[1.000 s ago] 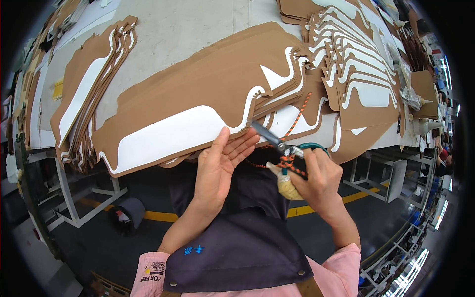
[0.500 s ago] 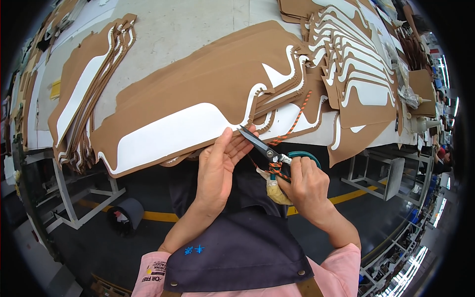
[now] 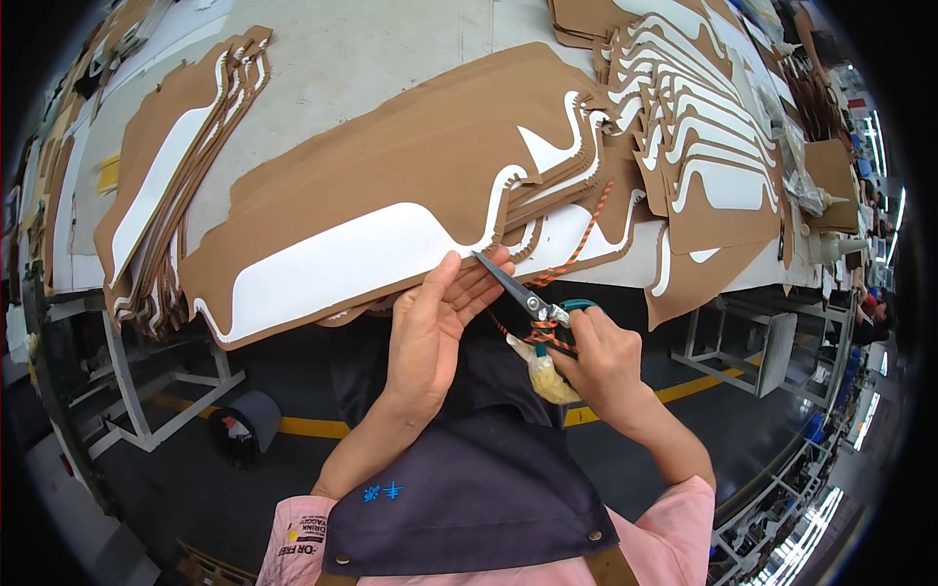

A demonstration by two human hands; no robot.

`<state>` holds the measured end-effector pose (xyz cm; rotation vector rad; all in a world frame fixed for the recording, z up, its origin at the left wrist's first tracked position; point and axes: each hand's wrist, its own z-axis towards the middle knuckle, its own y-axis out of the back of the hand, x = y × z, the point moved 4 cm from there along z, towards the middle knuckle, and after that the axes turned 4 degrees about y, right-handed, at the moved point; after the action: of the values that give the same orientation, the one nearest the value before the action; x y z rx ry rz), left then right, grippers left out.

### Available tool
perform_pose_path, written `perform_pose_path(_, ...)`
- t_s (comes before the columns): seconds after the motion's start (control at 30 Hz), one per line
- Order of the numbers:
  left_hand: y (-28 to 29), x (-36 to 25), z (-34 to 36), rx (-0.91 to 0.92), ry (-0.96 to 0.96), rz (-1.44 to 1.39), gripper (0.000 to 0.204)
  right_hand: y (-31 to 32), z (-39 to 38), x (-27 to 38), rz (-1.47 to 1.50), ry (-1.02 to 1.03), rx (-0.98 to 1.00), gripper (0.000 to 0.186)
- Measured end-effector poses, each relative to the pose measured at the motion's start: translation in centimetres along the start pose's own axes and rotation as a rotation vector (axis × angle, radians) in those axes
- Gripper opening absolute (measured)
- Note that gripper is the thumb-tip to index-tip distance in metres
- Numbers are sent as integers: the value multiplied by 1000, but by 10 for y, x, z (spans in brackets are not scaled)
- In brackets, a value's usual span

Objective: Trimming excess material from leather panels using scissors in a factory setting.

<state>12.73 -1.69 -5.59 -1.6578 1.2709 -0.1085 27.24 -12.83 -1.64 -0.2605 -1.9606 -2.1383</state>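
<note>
A brown sheet piece [image 3: 391,176] with a white inlaid area [image 3: 337,256] and a curved, notched edge lies on top of a stack, overhanging the table's near side. My left hand [image 3: 425,337] pinches its near edge, thumb above and fingers beneath. My right hand [image 3: 608,363] grips green-handled scissors [image 3: 510,285], their dark blades nearly together. The blade tips touch the piece's edge beside my left thumb, at the inner curve. An orange-and-black cord [image 3: 594,223] is wound about the scissors and runs onto the table. One handle carries a yellowish wrapping [image 3: 549,379].
More brown-and-white pieces stand in a pile at the left [image 3: 161,186] and in a fanned stack at the right [image 3: 718,127]. The grey table [image 3: 362,44] extends behind. A dark bin [image 3: 252,425] sits on the floor at the lower left.
The scissor handles have been squeezed closer together and the blades have closed up. My right hand has shifted slightly left. My left hand and the piece have hardly moved.
</note>
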Motion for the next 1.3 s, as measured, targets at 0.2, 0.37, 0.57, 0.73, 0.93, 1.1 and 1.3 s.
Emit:
perform_pose_path(0.2, -12, -3, 1, 22, -25, 11, 36, -1, 15, -10, 743, -504, -347, 33)
perform_pose_path(0.37, -28, 10, 3, -29, 47, 56, 33, -6, 80, -4, 1118, -472, -432, 28)
perform_pose_path(0.57, 11, -38, -26, 5, -220, -297, 35, 62, 117, -31, 917, -170, -586, 31)
perform_pose_path(0.73, 45, -60, -52, -129, -234, -63, 41, 100, 135, -99, 511, -178, -650, 31)
perform_pose_path(0.93, 45, -40, -49, -112, -99, 185, 40, 58, 83, -47, 197, -217, -504, 30)
perform_pose_path(1.1, 63, -39, -55, -132, -62, 209, 38, 1, 21, 29, 289, -88, -187, 39)
perform_pose_path(1.3, 64, -36, -55, -134, -197, 278, 26, -14, -12, 63, 251, -97, -161, 44)
